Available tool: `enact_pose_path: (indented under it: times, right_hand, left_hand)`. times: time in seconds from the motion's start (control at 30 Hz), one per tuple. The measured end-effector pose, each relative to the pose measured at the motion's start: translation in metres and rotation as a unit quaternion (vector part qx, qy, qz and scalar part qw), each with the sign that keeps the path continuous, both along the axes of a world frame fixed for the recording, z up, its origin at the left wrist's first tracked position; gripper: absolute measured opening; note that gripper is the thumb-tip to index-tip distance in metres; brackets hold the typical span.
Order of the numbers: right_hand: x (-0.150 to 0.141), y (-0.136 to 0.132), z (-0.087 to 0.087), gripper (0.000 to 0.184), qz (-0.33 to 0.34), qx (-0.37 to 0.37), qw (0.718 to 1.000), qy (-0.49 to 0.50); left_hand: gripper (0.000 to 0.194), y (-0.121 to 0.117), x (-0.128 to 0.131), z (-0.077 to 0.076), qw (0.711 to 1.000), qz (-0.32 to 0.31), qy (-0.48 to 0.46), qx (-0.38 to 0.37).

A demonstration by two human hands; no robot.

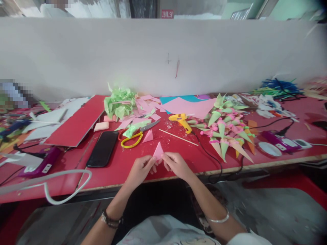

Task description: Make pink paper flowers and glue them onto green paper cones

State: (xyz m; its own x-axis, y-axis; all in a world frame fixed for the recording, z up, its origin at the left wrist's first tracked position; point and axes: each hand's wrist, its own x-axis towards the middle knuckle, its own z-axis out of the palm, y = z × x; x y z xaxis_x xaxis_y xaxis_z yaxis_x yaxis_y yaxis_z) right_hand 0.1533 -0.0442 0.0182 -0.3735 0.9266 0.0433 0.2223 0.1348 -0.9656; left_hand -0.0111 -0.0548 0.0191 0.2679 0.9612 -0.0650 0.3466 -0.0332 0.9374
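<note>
Between my two hands, just above the table's front edge, is a small piece of pink paper (158, 150) folded to a point that faces away from me. My left hand (143, 166) pinches its lower left corner. On the lower right corner, the fingers of my right hand (176, 165) are closed. A second folded pink paper piece (148, 136) rests on the table just beyond. Next to it lie scissors (133, 139) with yellow handles, blades pointing to the far right. A thin wooden stick (178, 137) lies past my right hand.
A black phone (102, 149) is left of my hands. A yellow glue gun (181, 121) trails its cord over the front edge. Green and pink paper cones (227, 127) pile up on the right. Crumpled green paper (120, 103), a red board (75, 120) and purple power strips (282, 141) surround the workspace.
</note>
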Motion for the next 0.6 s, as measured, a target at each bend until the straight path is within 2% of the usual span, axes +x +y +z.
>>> enact_pose_path:
  times: [0.23,0.4,0.5,0.6]
  right_hand:
    - [-0.001,0.002,0.0,0.037,0.028,-0.024,0.999,-0.013]
    - [-0.002,0.005,-0.001,0.035,0.047,-0.026,0.998,-0.031]
    - [-0.002,0.007,0.0,0.033,0.043,-0.007,0.998,-0.05]
    - [0.004,0.014,-0.001,0.028,0.003,0.062,0.994,-0.09]
  left_hand:
    - [0.03,0.004,-0.006,0.001,0.999,0.013,0.02,0.038]
    - [0.029,0.007,-0.007,0.0,0.999,0.023,0.023,0.03]
    - [0.032,0.009,-0.01,-0.002,0.999,0.02,0.033,0.028]
    - [0.034,0.011,-0.014,-0.006,0.994,0.033,0.08,0.062]
